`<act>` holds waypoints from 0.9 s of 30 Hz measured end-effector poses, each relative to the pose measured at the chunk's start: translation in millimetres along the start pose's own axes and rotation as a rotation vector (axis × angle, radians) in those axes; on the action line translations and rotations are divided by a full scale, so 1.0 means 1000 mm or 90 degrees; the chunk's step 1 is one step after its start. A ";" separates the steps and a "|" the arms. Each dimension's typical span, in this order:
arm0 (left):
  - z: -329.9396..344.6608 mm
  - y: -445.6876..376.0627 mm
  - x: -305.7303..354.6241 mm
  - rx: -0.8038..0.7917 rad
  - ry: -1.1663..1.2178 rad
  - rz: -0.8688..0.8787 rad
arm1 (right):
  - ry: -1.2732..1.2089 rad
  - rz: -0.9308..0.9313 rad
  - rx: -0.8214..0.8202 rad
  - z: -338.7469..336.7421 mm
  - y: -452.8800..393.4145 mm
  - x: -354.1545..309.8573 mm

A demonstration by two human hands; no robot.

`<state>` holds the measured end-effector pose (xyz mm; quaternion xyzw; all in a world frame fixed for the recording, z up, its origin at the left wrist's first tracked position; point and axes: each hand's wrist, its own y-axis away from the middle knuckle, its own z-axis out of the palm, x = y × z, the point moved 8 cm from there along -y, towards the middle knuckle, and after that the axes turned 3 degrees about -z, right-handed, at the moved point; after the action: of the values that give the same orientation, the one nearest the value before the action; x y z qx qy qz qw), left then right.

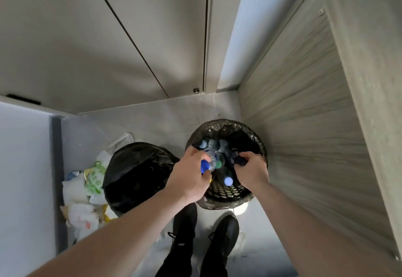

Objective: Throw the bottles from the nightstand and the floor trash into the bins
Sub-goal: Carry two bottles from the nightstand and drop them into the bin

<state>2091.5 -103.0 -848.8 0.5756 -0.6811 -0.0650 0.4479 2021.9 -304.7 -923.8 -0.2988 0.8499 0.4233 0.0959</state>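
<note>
Grey floor in a corner holds the mesh bin (226,191). Over its mouth our left hand (191,175) grips a bottle (210,161), long axis pointing down into the bin, cap toward us. Our right hand (250,169), curled on a dark object, hovers beside it. Floor trash (84,200) lies well left of the bin.

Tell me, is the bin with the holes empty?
No. The mesh bin already holds several plastic bottles, heaped near its rim.

Single head-worn view, steeply downward, close over the floor (165,113)
</note>
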 end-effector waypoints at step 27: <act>0.070 -0.051 0.012 -0.085 -0.069 0.064 | 0.055 0.040 -0.037 -0.020 0.056 0.045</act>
<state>2081.2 -160.2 -914.5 0.5052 -0.7263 -0.1191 0.4507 1954.2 -313.5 -893.0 -0.2929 0.8494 0.4374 0.0369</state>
